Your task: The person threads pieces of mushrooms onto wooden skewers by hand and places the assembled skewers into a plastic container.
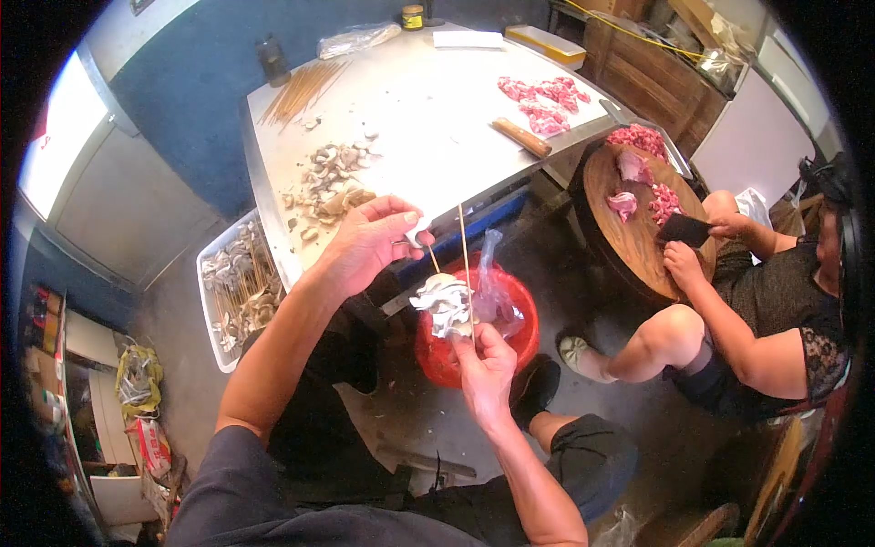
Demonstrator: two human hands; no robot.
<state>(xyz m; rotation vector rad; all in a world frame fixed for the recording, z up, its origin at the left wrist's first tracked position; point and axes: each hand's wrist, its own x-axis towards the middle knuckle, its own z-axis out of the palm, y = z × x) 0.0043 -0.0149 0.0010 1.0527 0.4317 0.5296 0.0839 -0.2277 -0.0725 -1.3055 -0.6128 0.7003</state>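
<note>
My right hand [486, 369] grips two thin wooden skewers [465, 246] near their lower part. Pale mushroom pieces [444, 304] are threaded on one of them, just above my right fingers. My left hand [369, 242] pinches a small white mushroom piece [417, 232] at the upper tip of that skewer. Loose mushroom pieces [333, 178] lie in a heap on the white table [415, 118], beyond my left hand. Below the skewers stands a red bucket [428, 356] with a clear plastic bag [495, 287] in it.
A white tray [221, 351] holds filled skewers at the left. Bare skewers [305, 91], meat [547, 96] and a wooden-handled tool [521, 137] lie on the table. At the right, a person [756, 319] holds a cleaver [685, 230] over meat on a round board [606, 182].
</note>
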